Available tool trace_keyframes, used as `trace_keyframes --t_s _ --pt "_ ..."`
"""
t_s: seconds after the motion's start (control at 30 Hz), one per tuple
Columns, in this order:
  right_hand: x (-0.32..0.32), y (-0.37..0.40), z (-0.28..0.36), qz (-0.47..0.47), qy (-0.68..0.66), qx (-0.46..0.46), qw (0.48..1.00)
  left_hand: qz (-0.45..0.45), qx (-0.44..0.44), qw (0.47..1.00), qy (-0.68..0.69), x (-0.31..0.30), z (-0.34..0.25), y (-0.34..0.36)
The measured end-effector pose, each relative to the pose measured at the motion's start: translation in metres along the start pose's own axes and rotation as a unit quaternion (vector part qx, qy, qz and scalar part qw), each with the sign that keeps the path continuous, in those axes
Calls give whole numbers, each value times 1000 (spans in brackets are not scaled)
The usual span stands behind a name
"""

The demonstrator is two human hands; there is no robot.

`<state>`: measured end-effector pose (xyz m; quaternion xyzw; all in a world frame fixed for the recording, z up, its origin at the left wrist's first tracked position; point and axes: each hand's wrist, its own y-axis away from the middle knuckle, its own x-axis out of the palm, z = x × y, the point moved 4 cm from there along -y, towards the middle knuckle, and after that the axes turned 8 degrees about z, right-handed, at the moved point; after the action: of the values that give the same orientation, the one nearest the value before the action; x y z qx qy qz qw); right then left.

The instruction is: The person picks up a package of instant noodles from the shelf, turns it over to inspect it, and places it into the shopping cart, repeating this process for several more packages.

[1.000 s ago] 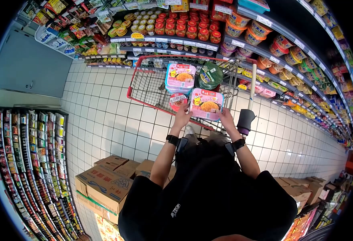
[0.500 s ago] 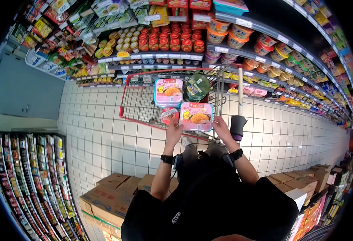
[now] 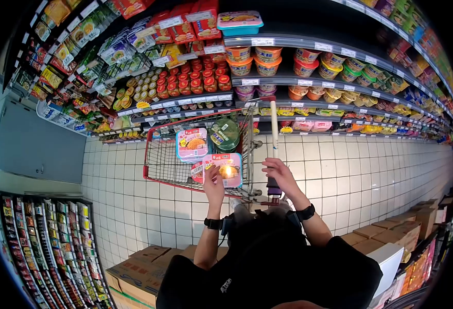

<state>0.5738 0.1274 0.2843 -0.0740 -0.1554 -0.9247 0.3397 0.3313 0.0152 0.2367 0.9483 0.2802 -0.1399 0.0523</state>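
One pink noodle tray [image 3: 225,166], crosswise at the handle end of the cart [image 3: 166,154]: we are gripping its left edge with our left hand [image 3: 214,181]; right hand [image 3: 279,174] hovering spread, empty, beside the cart.

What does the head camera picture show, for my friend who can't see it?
A person's left hand touches the edge of a pink noodle tray inside a red shopping cart, while the right hand hangs open beside the cart's handle end. Shelves of noodle bowls line the tiled aisle.
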Motion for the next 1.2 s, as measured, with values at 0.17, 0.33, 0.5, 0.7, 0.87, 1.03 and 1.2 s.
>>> trace_keyframes --t_s 0.17,0.33,0.5,0.7,0.87,1.03,1.2 --pt "-87 48 23 14 -5 -29 999 -12 15 1000 10 80 -40 17" --pt "-175 96 50 -12 -18 -25 999 -15 51 998 -24 169 -76 40" --pt "-269 131 56 -38 -12 -36 999 -15 68 997 -44 243 -104 56" --pt "-361 181 70 -143 -41 -47 988 8 82 996 -37 294 -132 56" --pt "-385 181 74 -144 -51 -43 987 0 82 996 30 305 -128 40" --pt "-378 163 98 -103 -57 -54 992 1 76 982 175 309 -138 12" --pt "-382 125 122 -60 -49 -67 995 39 -20 972 233 314 -185 -14"
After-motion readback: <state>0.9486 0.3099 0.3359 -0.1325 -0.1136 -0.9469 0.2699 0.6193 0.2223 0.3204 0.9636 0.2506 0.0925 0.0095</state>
